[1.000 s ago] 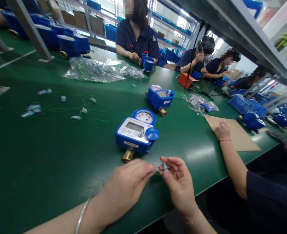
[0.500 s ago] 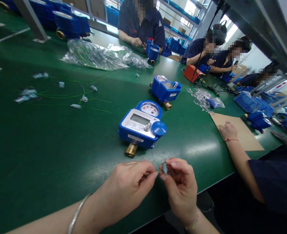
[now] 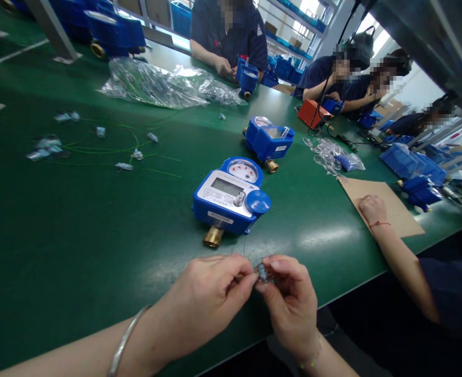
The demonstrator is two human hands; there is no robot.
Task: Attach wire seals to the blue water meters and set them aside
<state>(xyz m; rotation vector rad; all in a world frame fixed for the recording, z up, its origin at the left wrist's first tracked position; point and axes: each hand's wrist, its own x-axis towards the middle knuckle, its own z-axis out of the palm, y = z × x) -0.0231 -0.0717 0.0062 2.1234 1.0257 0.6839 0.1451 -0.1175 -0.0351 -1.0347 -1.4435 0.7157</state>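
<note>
Just in front of the near water meter [image 3: 225, 214], my two hands meet over the table. Between thumb and fingertips my right hand [image 3: 293, 303] grips a small grey-blue wire seal [image 3: 262, 272]. My left hand [image 3: 205, 298] is closed in a pinch right beside it, on the seal's thin wire; the exact pinch point is hidden. A fine strand of wire [image 3: 245, 246] runs up from the fingers to the meter's lower corner. The meter is blue with a display, a round dial, a blue cap and a brass fitting facing me.
Behind stands another blue meter [image 3: 270, 139]. Loose wire seals [image 3: 46, 147] with green wires lie at left, near a clear plastic bag [image 3: 148, 84]. At right, a co-worker's hand [image 3: 373, 209] rests on cardboard [image 3: 401, 209]. Several people sit along the far side.
My left fingertips have come closer to the seal, and less green wire shows between my hands. The whole view has shifted slightly.
</note>
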